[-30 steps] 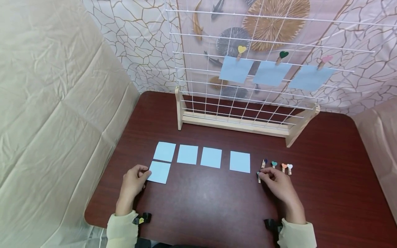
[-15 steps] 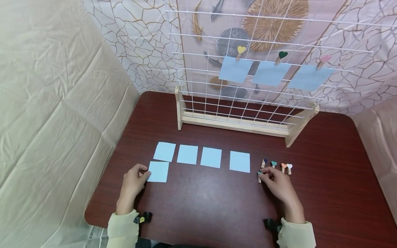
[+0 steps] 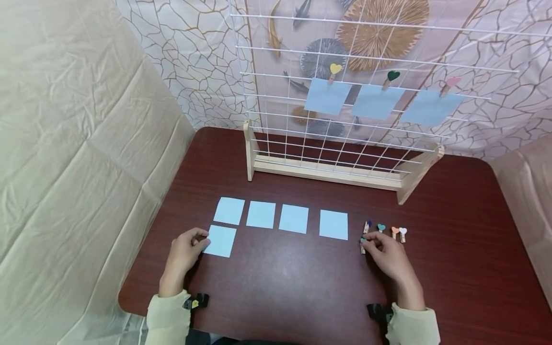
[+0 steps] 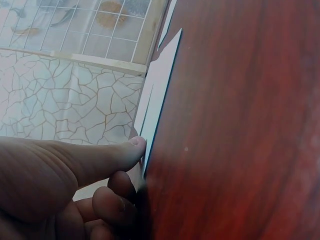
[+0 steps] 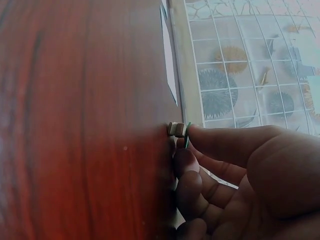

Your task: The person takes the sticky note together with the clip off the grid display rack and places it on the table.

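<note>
My left hand (image 3: 183, 254) pinches the left edge of a square light-blue paper note (image 3: 221, 241) between thumb and fingers. In the left wrist view the thumb lies on the near end of that note (image 4: 161, 95), low over the table. On the other side, my right hand (image 3: 390, 256) pinches a small wooden clothespin (image 3: 363, 247) topped with a green heart. The right wrist view shows the thumb against the heart and the clothespin's (image 5: 177, 129) wooden end sticking out past the fingertips.
Several blue notes (image 3: 294, 219) lie in a row on the dark red table (image 3: 276, 292). Past the right hand are more heart clothespins (image 3: 394, 232). Behind stands a white wire grid on a wooden base (image 3: 327, 173), where 3 clothespins hold blue notes (image 3: 378, 102).
The note in my left hand turns slightly back and forth and sits a little lower now. The clothespin in my right hand has shifted slightly to the right.
</note>
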